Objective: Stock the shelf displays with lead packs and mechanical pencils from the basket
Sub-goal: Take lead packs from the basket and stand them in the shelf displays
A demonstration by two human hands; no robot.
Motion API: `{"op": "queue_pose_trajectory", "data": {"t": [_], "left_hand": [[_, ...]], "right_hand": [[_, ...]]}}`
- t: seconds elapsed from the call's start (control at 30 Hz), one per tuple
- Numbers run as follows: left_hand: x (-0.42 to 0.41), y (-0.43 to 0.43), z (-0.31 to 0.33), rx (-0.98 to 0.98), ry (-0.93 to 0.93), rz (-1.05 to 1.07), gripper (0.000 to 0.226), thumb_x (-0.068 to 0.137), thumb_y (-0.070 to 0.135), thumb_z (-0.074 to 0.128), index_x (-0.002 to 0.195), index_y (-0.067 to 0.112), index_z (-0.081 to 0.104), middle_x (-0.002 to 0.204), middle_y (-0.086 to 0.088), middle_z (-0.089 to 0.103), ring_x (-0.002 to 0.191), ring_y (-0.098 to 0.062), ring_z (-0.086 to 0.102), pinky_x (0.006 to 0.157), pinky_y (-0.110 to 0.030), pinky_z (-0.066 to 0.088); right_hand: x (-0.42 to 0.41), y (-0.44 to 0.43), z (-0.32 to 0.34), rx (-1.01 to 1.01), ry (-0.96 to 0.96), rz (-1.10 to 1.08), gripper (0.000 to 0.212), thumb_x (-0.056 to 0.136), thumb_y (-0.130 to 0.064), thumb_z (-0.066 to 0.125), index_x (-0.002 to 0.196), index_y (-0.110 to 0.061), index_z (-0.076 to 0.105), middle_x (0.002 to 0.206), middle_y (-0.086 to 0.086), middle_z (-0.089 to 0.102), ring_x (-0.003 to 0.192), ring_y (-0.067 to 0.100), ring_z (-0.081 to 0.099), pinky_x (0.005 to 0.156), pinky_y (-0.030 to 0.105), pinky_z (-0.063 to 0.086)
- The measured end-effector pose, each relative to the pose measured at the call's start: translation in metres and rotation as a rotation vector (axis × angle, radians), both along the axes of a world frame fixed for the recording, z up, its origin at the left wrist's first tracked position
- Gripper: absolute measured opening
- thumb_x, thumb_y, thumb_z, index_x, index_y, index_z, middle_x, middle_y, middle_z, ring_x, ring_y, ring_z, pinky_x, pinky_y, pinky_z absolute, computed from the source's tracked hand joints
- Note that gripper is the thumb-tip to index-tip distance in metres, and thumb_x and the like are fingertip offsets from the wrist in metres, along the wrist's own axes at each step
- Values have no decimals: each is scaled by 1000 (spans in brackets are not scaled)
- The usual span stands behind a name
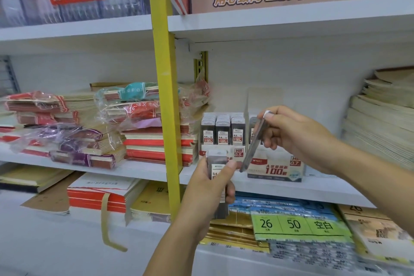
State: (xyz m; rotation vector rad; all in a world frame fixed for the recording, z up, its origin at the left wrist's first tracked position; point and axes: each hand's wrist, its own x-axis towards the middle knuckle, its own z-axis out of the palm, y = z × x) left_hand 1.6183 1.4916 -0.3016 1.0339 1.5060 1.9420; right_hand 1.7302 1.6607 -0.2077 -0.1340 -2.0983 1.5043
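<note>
Because the display box (275, 169) stands on the middle shelf (143, 169) just beyond both hands, the coming placement is judged to turn on the short gap between the held pack and the right compartment, marked HB 0.7. One lead pack (254, 145) is pinched by the right hand (291, 134) between the thumb and curled fingers. Its long axis is tilted, with the upper end to the right and the lower end to the left, and it is held just in front of the clear divider (246, 119). The right hand is the nearer of the two to that compartment. A small stack of lead packs (218, 163) is gripped upright in the left hand (208, 192), lower and to the left, before the HB 0.5 section. Three rows of packs (223, 130) are already seated in the left compartment. The packs are slim, flat cases with pale caps, dark bodies and white-and-red labels. The contents of the right compartment are hidden by the hand.
</note>
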Motion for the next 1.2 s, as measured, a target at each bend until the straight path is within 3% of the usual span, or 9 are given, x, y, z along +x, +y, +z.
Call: {"op": "queue_pose_trajectory", "data": {"t": [0.17, 0.3, 0.63, 0.77, 0.83, 0.93, 1.03, 1.2], "left_hand": [[12, 7, 2, 46, -75, -108, 26, 73, 40, 81, 96, 39, 68, 85, -7, 71, 56, -10, 50, 56, -26, 49], [9, 10, -2, 52, -105, -3, 37, 73, 21, 87, 102, 32, 66, 88, -3, 74, 52, -9, 49, 52, -25, 48], [2, 10, -6, 51, -133, -15, 30, 82, 19, 80, 99, 38, 66, 88, 1, 74, 54, -8, 49, 53, -24, 47], [0, 15, -4, 49, -201, -30, 17, 86, 24, 67, 94, 40, 67, 76, 7, 66, 55, -10, 49, 53, -26, 47], [-5, 16, -3, 57, -264, -17, 20, 82, 20, 60, 92, 35, 67, 71, 6, 64, 54, -11, 49, 52, -29, 45], [-17, 14, -8, 53, -233, 39, 16, 97, 16, 59, 104, 29, 64, 77, 1, 71, 60, -13, 60, 60, -31, 49], [-28, 10, -10, 125, -267, 74, 21, 95, 16, 66, 115, 26, 64, 99, -4, 78, 83, -17, 75, 66, -28, 59], [-39, 5, -12, 176, -285, 80, 35, 83, 21, 72, 117, 18, 64, 103, -4, 78, 96, -22, 75, 70, -30, 62]], "right_hand": [[2, -10, -4, -23, 10, 30, 35, 91, -32, 42, 119, -19, 58, 95, 7, 72, 77, 20, 61, 69, 34, 47], [7, -13, -8, 172, -103, 5, 27, 100, -35, 42, 115, -36, 65, 100, 1, 74, 88, 21, 67, 76, 31, 55], [2, -12, -6, 213, -109, -34, 18, 98, -16, 52, 108, -21, 66, 91, 3, 76, 83, 21, 73, 70, 27, 59], [3, 0, 7, 189, 20, -158, 13, 86, -31, 65, 96, -26, 70, 87, 2, 76, 76, 21, 73, 70, 28, 60], [-2, 10, 19, 194, 122, -250, 10, 91, -23, 63, 97, -26, 70, 86, -1, 76, 77, 17, 72, 70, 28, 59], [-14, 16, 31, 381, 151, -331, 16, 95, -16, 59, 98, -29, 67, 84, -12, 75, 75, 2, 68, 67, 19, 53], [-31, 13, 33, 631, 73, -401, 16, 94, -20, 58, 98, -34, 65, 80, -17, 71, 71, -7, 62, 60, 6, 46], [-59, 11, 26, 961, -129, -477, 14, 92, -20, 59, 103, -24, 67, 94, -9, 64, 84, 6, 58, 72, 25, 48]]}}
